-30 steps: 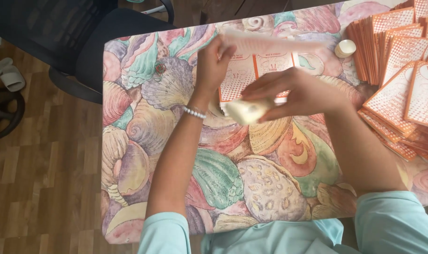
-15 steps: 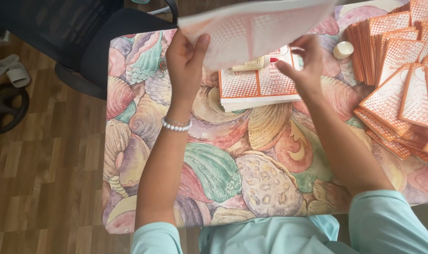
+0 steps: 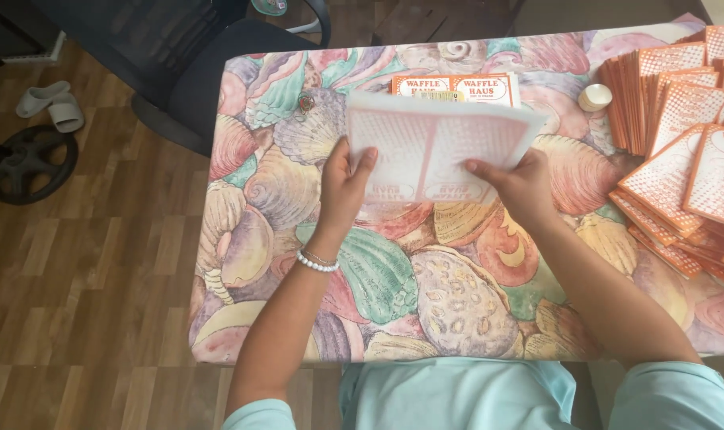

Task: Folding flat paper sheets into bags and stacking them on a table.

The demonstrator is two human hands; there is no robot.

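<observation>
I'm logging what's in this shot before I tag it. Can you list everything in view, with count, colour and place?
sheet: one, white with orange dotted print, held above the table centre
flat stack: one, orange and white, on the table behind the sheet
folded pieces: a pile, too many to count, orange and white, right end of the table
small cap: one, cream, left of the pile
table: one, covered in a pastel shell pattern
chair: one, dark, far left of the table
slippers: a pair, grey, on the wood floor at left
bracelet: one, pearl-like, left wrist
left hand: grips the sheet's left edge
right hand: grips the sheet's right lower edge
</observation>
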